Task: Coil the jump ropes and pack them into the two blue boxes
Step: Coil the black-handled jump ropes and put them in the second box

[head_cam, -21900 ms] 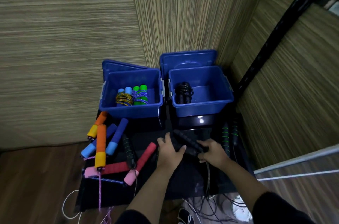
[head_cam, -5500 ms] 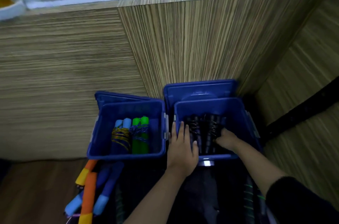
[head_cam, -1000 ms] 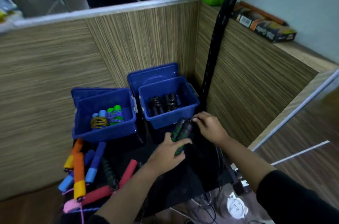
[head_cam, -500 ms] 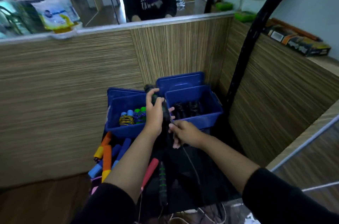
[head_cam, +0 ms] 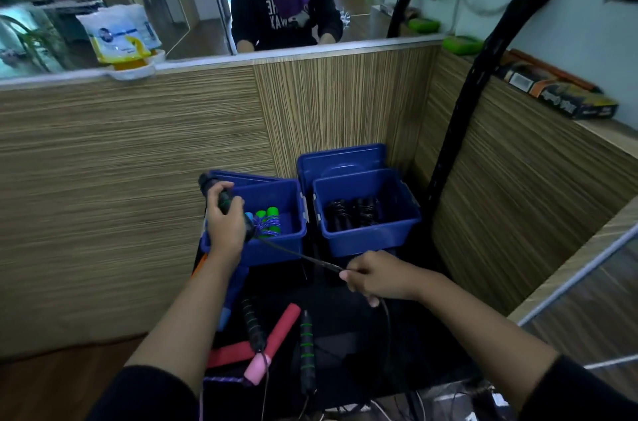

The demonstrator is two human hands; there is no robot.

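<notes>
Two hands, left hand [head_cam: 226, 226] gripping black handle [head_cam: 215, 192], right hand [head_cam: 381, 274] pinching cord [head_cam: 300, 255]

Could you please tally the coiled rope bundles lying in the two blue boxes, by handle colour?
Black bundles, in the right blue box: 2
Green bundle, in the left blue box: 1
Light blue bundle, mostly hidden behind the left hand: 1
Total: 4

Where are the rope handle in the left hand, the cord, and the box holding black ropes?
rope handle [head_cam: 223, 200]: head view, on the grip above the fist.
cord [head_cam: 300, 256]: head view, on the taut stretch between hands.
right blue box [head_cam: 371, 241]: head view, on its front wall.
</notes>
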